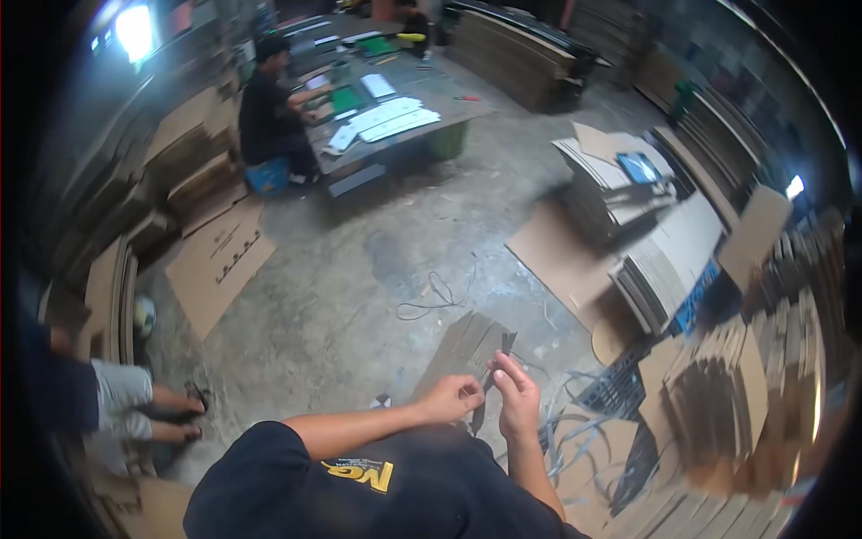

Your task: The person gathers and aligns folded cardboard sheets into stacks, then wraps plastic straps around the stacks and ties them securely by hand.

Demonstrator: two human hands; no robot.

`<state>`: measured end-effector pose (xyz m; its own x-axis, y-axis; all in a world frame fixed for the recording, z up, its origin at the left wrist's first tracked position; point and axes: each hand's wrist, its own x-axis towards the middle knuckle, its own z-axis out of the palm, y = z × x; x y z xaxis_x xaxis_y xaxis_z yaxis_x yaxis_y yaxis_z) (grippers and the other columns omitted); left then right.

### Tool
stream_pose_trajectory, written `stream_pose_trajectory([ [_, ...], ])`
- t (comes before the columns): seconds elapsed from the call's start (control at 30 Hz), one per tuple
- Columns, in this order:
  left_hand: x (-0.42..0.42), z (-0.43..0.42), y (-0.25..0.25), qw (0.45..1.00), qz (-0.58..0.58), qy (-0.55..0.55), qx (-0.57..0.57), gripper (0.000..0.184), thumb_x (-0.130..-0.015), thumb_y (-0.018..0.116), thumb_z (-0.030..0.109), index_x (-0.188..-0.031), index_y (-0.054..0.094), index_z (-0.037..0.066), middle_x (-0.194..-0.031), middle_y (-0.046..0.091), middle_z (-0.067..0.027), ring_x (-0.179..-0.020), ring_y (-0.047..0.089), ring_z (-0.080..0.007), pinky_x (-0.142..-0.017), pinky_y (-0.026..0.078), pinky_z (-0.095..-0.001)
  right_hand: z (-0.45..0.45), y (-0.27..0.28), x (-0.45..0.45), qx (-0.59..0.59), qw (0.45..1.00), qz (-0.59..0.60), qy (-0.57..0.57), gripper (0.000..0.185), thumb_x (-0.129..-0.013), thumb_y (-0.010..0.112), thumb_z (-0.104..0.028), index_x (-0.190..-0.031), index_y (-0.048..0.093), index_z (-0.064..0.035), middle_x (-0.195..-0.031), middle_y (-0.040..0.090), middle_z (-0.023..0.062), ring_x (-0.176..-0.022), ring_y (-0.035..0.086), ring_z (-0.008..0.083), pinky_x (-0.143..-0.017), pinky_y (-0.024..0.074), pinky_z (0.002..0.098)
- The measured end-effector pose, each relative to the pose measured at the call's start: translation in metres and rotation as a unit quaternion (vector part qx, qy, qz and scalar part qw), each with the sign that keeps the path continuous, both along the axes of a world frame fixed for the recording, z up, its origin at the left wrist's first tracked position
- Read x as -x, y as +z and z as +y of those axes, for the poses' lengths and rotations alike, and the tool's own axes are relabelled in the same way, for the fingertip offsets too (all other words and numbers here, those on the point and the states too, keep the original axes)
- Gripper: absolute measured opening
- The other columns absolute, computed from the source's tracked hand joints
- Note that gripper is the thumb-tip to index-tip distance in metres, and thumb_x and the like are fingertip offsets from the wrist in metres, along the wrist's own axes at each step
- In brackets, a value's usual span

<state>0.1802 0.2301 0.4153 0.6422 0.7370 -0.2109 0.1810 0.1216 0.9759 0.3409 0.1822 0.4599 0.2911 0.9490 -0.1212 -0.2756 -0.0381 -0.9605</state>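
Observation:
Just in front of my chest, my left hand (452,399) has its fingers curled against a dark narrow strip (486,395). My right hand (516,395) is beside it on the right, thumb and fingers closed together at the upper part of the same strip. The strip runs roughly upright between the two hands. Beyond them, below on the floor, lies a stack of brown cardboard pieces (458,349), partly hidden behind my hands.
Loose cord (431,301) lies on the concrete floor. Tangled straps (575,449) and cardboard stacks (709,395) stand at right. A person (269,108) sits at a table (449,112); another person's legs (135,400) show at left. Flat cardboard (220,260) lies beyond.

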Motion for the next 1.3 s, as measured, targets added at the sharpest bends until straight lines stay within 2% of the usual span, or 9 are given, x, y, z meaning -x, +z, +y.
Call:
stream_pose_trajectory([
  [0.13, 0.015, -0.006, 0.025, 0.988, 0.021, 0.125, -0.093, 0.031, -0.087, 0.081, 0.021, -0.104, 0.066, 0.0, -0.093, 0.074, -0.0102, -0.087, 0.072, -0.0173, -0.079, 0.057, -0.0334, 0.02, 0.012, 0.01, -0.024, 0.996, 0.011, 0.079, 0.049, -0.094, 0.067, -0.004, -0.14, 0.056, 0.0085, -0.147, 0.055, 0.0168, -0.129, 0.059, 0.0244, -0.107, 0.0454, 0.0356],
  [0.47, 0.046, -0.002, -0.008, 0.944, 0.05, 0.261, -0.196, 0.023, -0.084, 0.08, 0.019, -0.088, 0.064, 0.002, -0.079, 0.068, -0.0123, -0.071, 0.067, -0.0254, -0.066, 0.053, -0.0365, 0.05, 0.03, 0.046, 0.1, 0.983, 0.108, 0.113, 0.051, -0.096, 0.065, -0.004, -0.143, 0.052, 0.0074, -0.134, 0.065, 0.0183, -0.118, 0.065, 0.0225, -0.093, 0.0552, 0.034],
  [0.6, 0.048, -0.008, -0.003, 0.974, 0.027, 0.218, -0.063, 0.019, -0.092, 0.074, 0.02, -0.094, 0.07, 0.002, -0.071, 0.067, -0.0082, -0.063, 0.06, -0.011, -0.06, 0.048, -0.0322, 0.043, 0.019, 0.034, 0.102, 0.982, 0.112, 0.109, 0.053, -0.096, 0.063, -0.005, -0.144, 0.048, 0.0102, -0.135, 0.062, 0.0194, -0.123, 0.063, 0.0269, -0.097, 0.0556, 0.0388],
  [0.8, 0.043, -0.007, -0.005, 0.978, 0.02, 0.195, 0.065, 0.024, -0.098, 0.066, 0.024, -0.092, 0.071, 0.002, -0.062, 0.058, -0.001, -0.057, 0.047, -0.009, -0.055, 0.04, -0.0302, 0.039, 0.017, 0.022, 0.104, 0.99, 0.059, 0.08, 0.061, -0.097, 0.061, -0.007, -0.153, 0.039, 0.0039, -0.155, 0.042, 0.016, -0.127, 0.059, 0.0308, -0.102, 0.0536, 0.0471],
  [0.93, 0.039, -0.006, -0.005, 0.961, -0.06, 0.247, 0.108, 0.027, -0.1, 0.059, 0.025, -0.095, 0.073, 0.002, -0.08, 0.062, -0.0054, -0.07, 0.053, -0.0109, -0.066, 0.043, -0.0276, 0.031, 0.004, 0.036, 0.104, 0.995, 0.001, 0.005, 0.043, -0.098, 0.065, -0.009, -0.137, 0.049, -0.0033, -0.142, 0.049, 0.0127, -0.118, 0.062, 0.0272, -0.093, 0.0562, 0.0431],
  [1.0, 0.035, -0.003, -0.019, 0.957, -0.101, 0.271, 0.015, 0.027, -0.1, 0.056, 0.024, -0.098, 0.074, 0.004, -0.093, 0.063, -0.0086, -0.08, 0.057, -0.0121, -0.073, 0.044, -0.0269, 0.025, -0.005, 0.041, 0.133, 0.986, -0.021, 0.097, 0.041, -0.095, 0.069, -0.005, -0.13, 0.049, -0.0041, -0.113, 0.062, 0.0083, -0.105, 0.066, 0.0195, -0.089, 0.056, 0.0334],
  [1.03, 0.042, 0.001, -0.005, 0.966, -0.076, 0.24, 0.065, 0.029, -0.102, 0.055, 0.024, -0.104, 0.075, 0.004, -0.108, 0.062, -0.0099, -0.096, 0.06, -0.0145, -0.086, 0.046, -0.0276, 0.022, -0.007, 0.047, 0.122, 0.983, -0.033, 0.132, 0.042, -0.094, 0.07, -0.002, -0.13, 0.048, -0.0033, -0.112, 0.063, 0.0091, -0.105, 0.066, 0.018, -0.089, 0.0556, 0.0323],
  [1.17, 0.051, 0.005, 0.017, 0.916, -0.222, 0.183, 0.28, 0.036, -0.107, 0.052, 0.027, -0.12, 0.07, 0.0, -0.109, 0.064, -0.0065, -0.107, 0.063, -0.0148, -0.096, 0.048, -0.0298, 0.018, -0.013, 0.066, 0.095, 0.985, -0.038, 0.141, 0.045, -0.091, 0.072, 0.004, -0.128, 0.047, -0.0007, -0.104, 0.065, 0.0098, -0.093, 0.066, 0.0124, -0.081, 0.0556, 0.0269],
  [1.3, 0.051, 0.007, 0.021, 0.921, -0.208, 0.198, 0.263, 0.04, -0.109, 0.05, 0.031, -0.132, 0.065, 0.002, -0.118, 0.062, -0.0073, -0.108, 0.062, -0.0145, -0.096, 0.049, -0.0305, 0.014, -0.029, 0.067, 0.103, 0.981, -0.073, 0.149, 0.021, -0.093, 0.074, -0.003, -0.111, 0.064, 0.0026, -0.094, 0.07, 0.0053, -0.082, 0.064, 0.0081, -0.072, 0.0522, 0.0227],
])
